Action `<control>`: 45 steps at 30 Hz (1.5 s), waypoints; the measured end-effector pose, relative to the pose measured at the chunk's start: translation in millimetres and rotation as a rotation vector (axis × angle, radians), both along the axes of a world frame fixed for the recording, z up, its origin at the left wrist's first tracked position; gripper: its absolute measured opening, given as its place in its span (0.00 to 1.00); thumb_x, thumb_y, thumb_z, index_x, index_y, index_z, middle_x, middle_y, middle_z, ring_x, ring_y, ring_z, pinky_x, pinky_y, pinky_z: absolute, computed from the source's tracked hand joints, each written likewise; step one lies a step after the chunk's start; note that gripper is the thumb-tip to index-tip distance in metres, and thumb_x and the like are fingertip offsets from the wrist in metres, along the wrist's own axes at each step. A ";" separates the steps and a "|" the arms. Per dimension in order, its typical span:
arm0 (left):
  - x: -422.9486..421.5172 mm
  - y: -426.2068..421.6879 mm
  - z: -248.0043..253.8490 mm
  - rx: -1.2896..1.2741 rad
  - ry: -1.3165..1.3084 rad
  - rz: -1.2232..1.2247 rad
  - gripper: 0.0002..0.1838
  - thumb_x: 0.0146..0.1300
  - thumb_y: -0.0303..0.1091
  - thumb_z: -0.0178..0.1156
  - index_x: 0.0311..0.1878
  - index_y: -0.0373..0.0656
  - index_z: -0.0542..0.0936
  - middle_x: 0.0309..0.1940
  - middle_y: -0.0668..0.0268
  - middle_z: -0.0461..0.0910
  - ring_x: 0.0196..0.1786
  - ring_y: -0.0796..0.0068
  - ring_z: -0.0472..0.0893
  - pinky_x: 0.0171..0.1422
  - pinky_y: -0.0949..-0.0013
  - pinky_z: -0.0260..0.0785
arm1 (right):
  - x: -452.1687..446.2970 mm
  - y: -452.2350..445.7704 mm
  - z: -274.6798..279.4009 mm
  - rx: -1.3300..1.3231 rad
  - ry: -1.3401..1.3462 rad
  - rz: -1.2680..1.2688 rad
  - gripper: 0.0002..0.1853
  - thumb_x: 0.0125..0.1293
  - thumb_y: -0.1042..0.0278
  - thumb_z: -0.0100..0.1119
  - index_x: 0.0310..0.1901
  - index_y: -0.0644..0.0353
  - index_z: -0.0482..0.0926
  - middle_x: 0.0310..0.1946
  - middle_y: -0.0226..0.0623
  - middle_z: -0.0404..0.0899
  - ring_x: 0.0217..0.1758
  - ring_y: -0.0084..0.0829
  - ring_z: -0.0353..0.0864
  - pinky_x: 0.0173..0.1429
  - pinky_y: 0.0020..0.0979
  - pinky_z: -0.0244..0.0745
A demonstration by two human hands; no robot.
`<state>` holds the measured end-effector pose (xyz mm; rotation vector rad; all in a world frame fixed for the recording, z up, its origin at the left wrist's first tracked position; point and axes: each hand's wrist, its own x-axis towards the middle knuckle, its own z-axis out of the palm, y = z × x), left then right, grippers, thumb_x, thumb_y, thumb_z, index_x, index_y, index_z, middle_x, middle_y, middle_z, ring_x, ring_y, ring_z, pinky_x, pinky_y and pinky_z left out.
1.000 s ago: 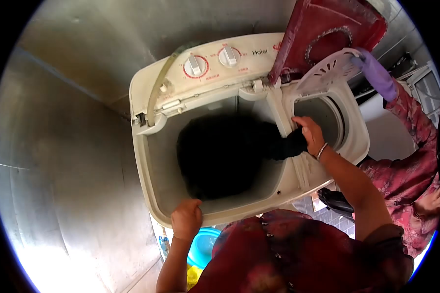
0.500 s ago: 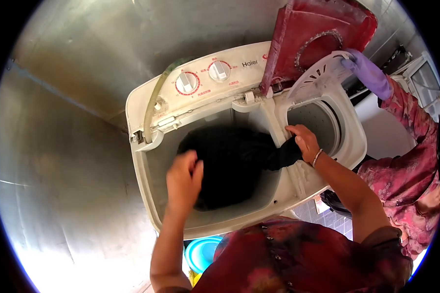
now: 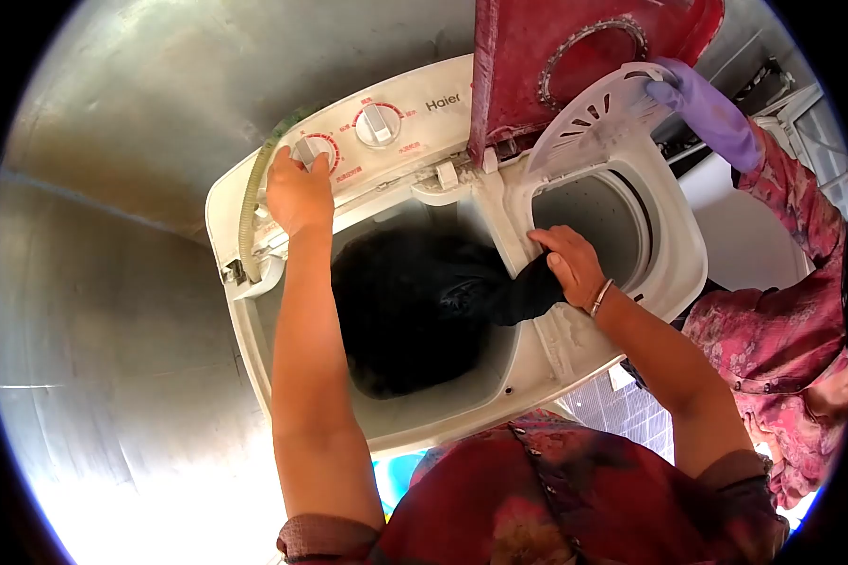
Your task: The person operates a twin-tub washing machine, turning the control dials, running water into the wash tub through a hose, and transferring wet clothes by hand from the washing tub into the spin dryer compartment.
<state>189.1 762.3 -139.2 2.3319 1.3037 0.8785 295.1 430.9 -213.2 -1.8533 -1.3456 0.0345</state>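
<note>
My left hand point(image 3: 300, 193) is at the left dial point(image 3: 316, 149) on the washing machine's control panel point(image 3: 422, 122), its fingers closed round the knob. A second dial point(image 3: 378, 125) sits just to the right of it. My right hand point(image 3: 578, 267) grips one end of a black garment point(image 3: 415, 311), over the divider between the two tubs. Most of that dark cloth lies bunched in the wash tub point(image 3: 386, 411); what kind of garment it is cannot be made out. The round spin tub point(image 3: 589, 221) is beside my right hand.
Another person's purple-gloved hand point(image 3: 711, 113) holds up the translucent inner lid point(image 3: 598, 122). The red outer lid point(image 3: 513, 75) stands raised behind it. A ribbed hose point(image 3: 252, 212) runs down the machine's left side. Metal wall point(image 3: 113, 282) lies left; a blue basin point(image 3: 398, 476) is below.
My left hand has moved up from over the wash tub to the left dial and taken hold of it. My right hand keeps its grip on the black garment. The view has shifted slightly.
</note>
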 end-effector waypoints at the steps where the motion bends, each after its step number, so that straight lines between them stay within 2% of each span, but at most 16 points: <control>1: 1.7 0.3 -1.3 -0.002 0.002 -0.003 0.21 0.51 0.38 0.61 0.48 0.37 0.75 0.39 0.57 0.77 0.41 0.59 0.78 0.46 0.59 0.70 | 0.8 0.6 -0.2 0.010 -0.008 0.007 0.17 0.61 0.63 0.43 0.47 0.64 0.72 0.31 0.48 0.70 0.36 0.49 0.69 0.43 0.42 0.65; 4: 4.2 2.8 -5.7 0.044 0.116 0.020 0.19 0.51 0.34 0.60 0.49 0.42 0.76 0.39 0.59 0.76 0.41 0.60 0.77 0.47 0.60 0.69 | 0.7 -0.6 1.4 0.018 -0.015 0.012 0.17 0.61 0.63 0.44 0.47 0.64 0.72 0.30 0.48 0.70 0.35 0.49 0.68 0.42 0.42 0.65; 6: -1.6 13.2 -13.8 0.295 0.139 -0.110 0.18 0.52 0.28 0.58 0.49 0.47 0.77 0.40 0.61 0.75 0.44 0.61 0.75 0.48 0.61 0.69 | 0.2 1.1 3.2 0.023 -0.011 0.017 0.17 0.61 0.63 0.44 0.47 0.64 0.72 0.30 0.48 0.70 0.35 0.49 0.68 0.42 0.42 0.65; 7: -5.8 21.4 -15.1 0.296 0.141 -0.107 0.18 0.52 0.28 0.58 0.49 0.47 0.77 0.40 0.61 0.75 0.44 0.61 0.75 0.48 0.61 0.69 | 0.7 0.9 4.2 0.008 -0.002 0.016 0.17 0.60 0.63 0.44 0.46 0.64 0.72 0.30 0.48 0.70 0.35 0.49 0.68 0.42 0.42 0.65; 9: -14.0 31.7 -13.3 0.166 0.091 -0.325 0.19 0.52 0.25 0.57 0.49 0.48 0.77 0.42 0.63 0.74 0.46 0.61 0.74 0.50 0.62 0.68 | 0.6 -0.2 2.5 -0.013 0.012 0.014 0.17 0.60 0.63 0.44 0.46 0.64 0.72 0.30 0.48 0.70 0.35 0.50 0.68 0.41 0.42 0.64; 10: -14.6 35.9 -12.8 0.164 0.093 -0.326 0.19 0.52 0.25 0.57 0.49 0.48 0.77 0.42 0.63 0.74 0.46 0.61 0.74 0.50 0.62 0.68 | 2.1 0.2 0.5 -0.003 -0.001 0.014 0.17 0.60 0.63 0.43 0.46 0.64 0.72 0.30 0.48 0.70 0.35 0.50 0.68 0.41 0.42 0.64; 12: -14.8 38.8 -6.3 0.358 0.215 -0.415 0.20 0.52 0.24 0.57 0.50 0.48 0.76 0.42 0.64 0.74 0.46 0.61 0.73 0.50 0.63 0.68 | 1.8 -0.4 0.3 0.002 -0.012 0.015 0.17 0.60 0.64 0.43 0.46 0.64 0.71 0.29 0.49 0.69 0.35 0.50 0.68 0.41 0.42 0.64; 16: -19.9 31.1 -3.7 0.347 0.212 -0.439 0.20 0.52 0.24 0.58 0.51 0.46 0.76 0.44 0.62 0.74 0.46 0.60 0.74 0.51 0.63 0.68 | 0.9 0.9 2.0 -0.014 -0.015 0.011 0.17 0.61 0.63 0.43 0.46 0.64 0.71 0.30 0.49 0.69 0.35 0.50 0.68 0.42 0.42 0.64; 18: -23.4 24.9 -9.4 0.219 0.023 -0.370 0.21 0.52 0.24 0.59 0.52 0.43 0.75 0.47 0.59 0.73 0.48 0.58 0.74 0.53 0.63 0.67 | 1.4 -0.4 0.4 -0.009 -0.013 0.005 0.17 0.61 0.63 0.43 0.46 0.64 0.71 0.30 0.49 0.69 0.35 0.50 0.68 0.42 0.43 0.64; 24: -32.9 21.4 -11.7 0.124 -0.026 -0.425 0.23 0.52 0.26 0.61 0.54 0.41 0.73 0.52 0.56 0.72 0.51 0.57 0.73 0.56 0.64 0.66 | 1.4 1.1 -1.7 -0.012 0.004 0.004 0.17 0.61 0.62 0.42 0.47 0.63 0.72 0.32 0.49 0.70 0.37 0.50 0.69 0.44 0.42 0.64; 27: -32.8 22.3 -16.4 0.197 -0.003 -0.405 0.22 0.52 0.27 0.61 0.54 0.41 0.73 0.52 0.55 0.72 0.51 0.57 0.73 0.56 0.63 0.66 | 0.9 -0.4 -1.9 -0.012 -0.006 -0.005 0.17 0.61 0.62 0.41 0.47 0.63 0.73 0.32 0.49 0.71 0.37 0.50 0.69 0.44 0.42 0.65; 31: -32.5 23.6 -16.1 0.160 -0.003 -0.401 0.22 0.53 0.28 0.60 0.53 0.42 0.74 0.52 0.55 0.72 0.52 0.57 0.73 0.57 0.63 0.66 | 0.3 0.4 2.3 -0.047 0.001 -0.001 0.18 0.62 0.62 0.41 0.47 0.63 0.72 0.32 0.49 0.71 0.37 0.50 0.69 0.45 0.42 0.65; 37: -29.4 33.2 -19.4 0.187 -0.013 -0.407 0.19 0.53 0.28 0.60 0.51 0.42 0.75 0.51 0.56 0.73 0.49 0.58 0.75 0.54 0.64 0.68 | 0.0 0.3 0.8 -0.037 -0.020 -0.007 0.18 0.62 0.62 0.41 0.47 0.62 0.72 0.32 0.49 0.71 0.37 0.50 0.69 0.44 0.41 0.65; 39: -28.3 31.7 -16.6 0.092 -0.079 -0.405 0.18 0.52 0.28 0.60 0.49 0.41 0.77 0.47 0.58 0.75 0.43 0.61 0.77 0.50 0.66 0.69 | 0.2 0.5 0.5 -0.031 -0.026 -0.009 0.18 0.61 0.62 0.41 0.47 0.62 0.72 0.32 0.49 0.71 0.37 0.49 0.69 0.44 0.42 0.65; 45: -24.6 32.5 -13.1 0.121 -0.081 -0.370 0.16 0.52 0.28 0.60 0.46 0.42 0.78 0.38 0.59 0.78 0.37 0.65 0.77 0.45 0.67 0.69 | 1.7 -0.6 -2.9 -0.028 -0.030 -0.001 0.18 0.62 0.61 0.41 0.48 0.62 0.72 0.32 0.49 0.71 0.37 0.50 0.69 0.45 0.42 0.65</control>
